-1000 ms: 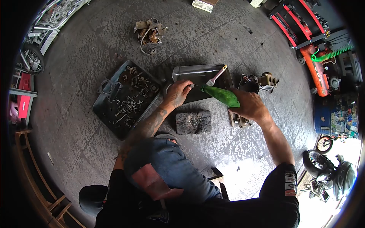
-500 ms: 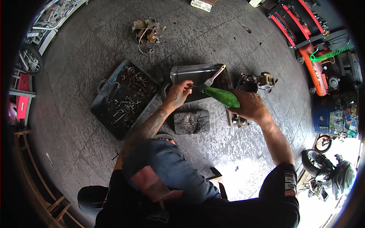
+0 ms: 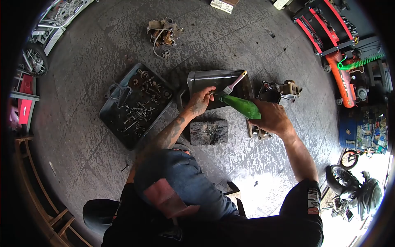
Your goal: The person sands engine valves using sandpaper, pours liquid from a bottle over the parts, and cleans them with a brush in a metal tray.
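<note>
My right hand is wrapped round the base end of a green bottle. The bottle is tilted, its neck pointing left towards my left hand. The fingers of my left hand are pinched just beside the bottle's mouth, on something too small to make out. Both the neck and the left fingers are over a dark rectangular metal pan. A paintbrush with a pale handle leans in the pan, behind the bottle. Below the pan sits a dark, worn wooden block.
On the left a tray holds springs, bolts and a metal gasket-like plate. Engine parts lie right of the pan, and another greasy engine part is farther off. A red tool cart and a motorbike stand at right.
The whole view has shifted slightly. My left hand has come a little closer to the bottle's mouth; the bottle stays tilted in my right hand.
</note>
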